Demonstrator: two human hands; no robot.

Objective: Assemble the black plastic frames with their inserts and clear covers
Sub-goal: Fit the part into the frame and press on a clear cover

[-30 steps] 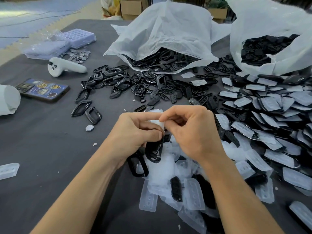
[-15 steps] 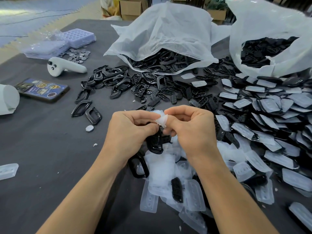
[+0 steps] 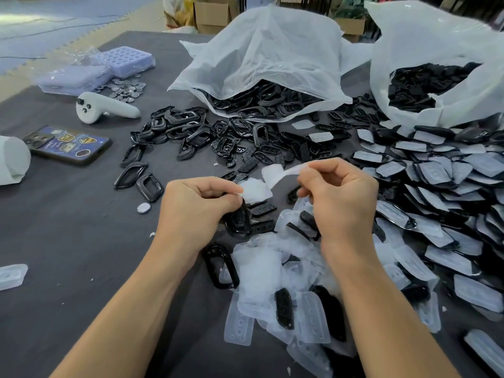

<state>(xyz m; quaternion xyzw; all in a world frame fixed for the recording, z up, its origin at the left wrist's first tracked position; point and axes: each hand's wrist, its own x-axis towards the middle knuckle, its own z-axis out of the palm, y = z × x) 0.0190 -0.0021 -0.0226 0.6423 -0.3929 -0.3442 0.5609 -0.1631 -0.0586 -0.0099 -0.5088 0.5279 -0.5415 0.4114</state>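
Left hand (image 3: 196, 211) is gripping a black frame (image 3: 237, 223), fingers curled round it, with the thumb pressing on a clear cover (image 3: 255, 190) at the frame's top end. Right hand (image 3: 338, 203) is pinching a translucent film (image 3: 281, 171) between thumb and forefinger, holding it just above and to the right of the cover. Whether film and cover are joined cannot be told. Both hands are working over the grey counter (image 3: 68, 227), above a heap of spare covers (image 3: 259, 274). On the right, covered black pieces (image 3: 436, 173) are lying overlapped. Beyond the hands, spare frames (image 3: 185, 126) are lying spread before the mouth of a white bag (image 3: 272, 58). At far left, a phone (image 3: 68, 144) and a controller (image 3: 106, 107) are lying flat.
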